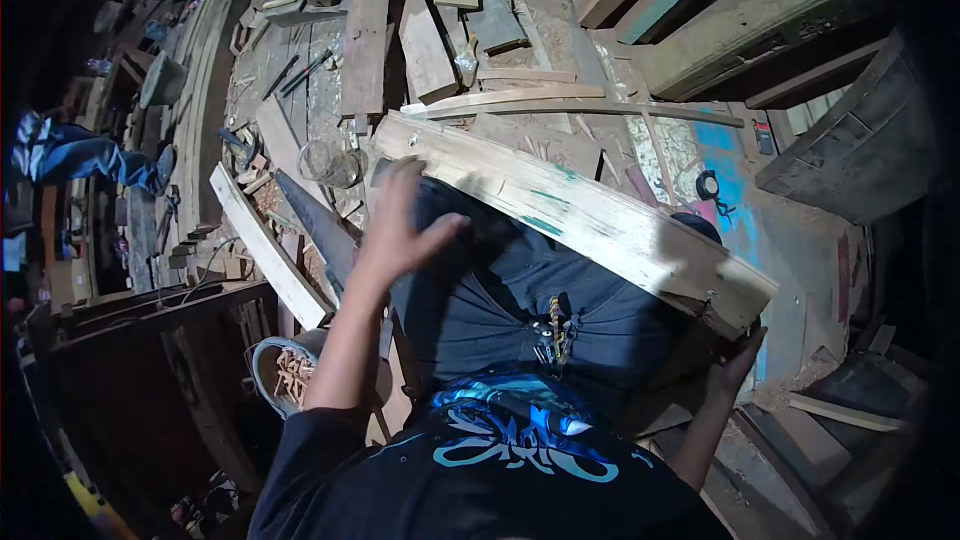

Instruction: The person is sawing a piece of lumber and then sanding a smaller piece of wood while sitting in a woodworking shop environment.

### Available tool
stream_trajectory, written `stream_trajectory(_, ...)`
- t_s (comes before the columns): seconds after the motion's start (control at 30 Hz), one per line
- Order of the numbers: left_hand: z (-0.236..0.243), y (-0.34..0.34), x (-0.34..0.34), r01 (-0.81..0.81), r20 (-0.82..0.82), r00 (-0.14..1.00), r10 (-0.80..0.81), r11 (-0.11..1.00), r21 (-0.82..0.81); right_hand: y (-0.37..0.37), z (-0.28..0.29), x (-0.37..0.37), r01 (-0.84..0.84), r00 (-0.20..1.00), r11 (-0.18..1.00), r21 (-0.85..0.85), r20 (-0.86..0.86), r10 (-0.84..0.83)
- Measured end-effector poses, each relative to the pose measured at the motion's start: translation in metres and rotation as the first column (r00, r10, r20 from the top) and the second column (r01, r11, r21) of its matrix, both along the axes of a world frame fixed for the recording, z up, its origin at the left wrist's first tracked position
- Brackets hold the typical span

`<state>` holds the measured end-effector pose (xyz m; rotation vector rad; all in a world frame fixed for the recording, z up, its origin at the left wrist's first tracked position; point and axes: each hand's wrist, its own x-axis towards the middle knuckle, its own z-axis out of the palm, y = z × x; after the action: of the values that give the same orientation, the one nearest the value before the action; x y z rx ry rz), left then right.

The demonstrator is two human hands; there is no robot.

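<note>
A pale wooden plank (pixel 585 215), streaked with green paint, lies diagonally across my lap. My left hand (pixel 406 225) is open near its left end, thumb spread and fingertips slightly blurred; I cannot tell whether it touches the wood. At the lower right, my right hand (pixel 738 360) holds the plank's right end, its fingers partly hidden beneath. Dark shorts with a colourful cord (pixel 555 325) show under the board. A dark saw-like blade (pixel 305 215) rests to the left, beside another pale board (pixel 265 240).
Loose boards (pixel 430 45) and shavings cover the floor ahead. A bucket of wood scraps (pixel 285 370) stands at lower left. A tape measure (pixel 707 185) lies right of the plank, near a curved grey panel (pixel 850 140). Another person's jeans-clad leg (pixel 120 165) shows far left.
</note>
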<state>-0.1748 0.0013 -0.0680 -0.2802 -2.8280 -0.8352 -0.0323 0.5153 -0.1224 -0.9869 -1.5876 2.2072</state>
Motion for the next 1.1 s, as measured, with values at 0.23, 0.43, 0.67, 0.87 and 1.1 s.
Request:
stream_trajectory(0.23,-0.005,0.146,-0.035,0.699,0.061,0.714,-0.698,0.715,-0.006,-0.05,0.022,-0.02,0.095,0.992,0.991,0.099,-0.089,-0.087)
stream_trajectory(0.43,0.062,0.117,-0.068,0.686,-0.12,0.726,-0.677,0.726,0.055,-0.064,0.094,-0.062,-0.185,0.737,0.899,0.396,-0.549,0.394)
stream_trajectory(0.67,0.138,0.013,-0.121,0.427,-0.273,0.877,-0.394,0.901,0.072,-0.124,0.161,-0.14,-0.478,0.63,0.602,0.639,-0.228,0.742)
stream_trajectory(0.87,0.165,-0.085,-0.147,0.243,-0.199,0.966,-0.165,0.843,0.479,-0.083,0.057,-0.07,-0.529,0.704,0.604,0.596,-0.089,0.704)
stream_trajectory(1.1,0.163,-0.066,-0.207,0.172,-0.453,0.875,0.171,0.765,0.621,-0.009,0.058,0.023,-0.411,0.912,0.692,0.593,0.276,0.304)
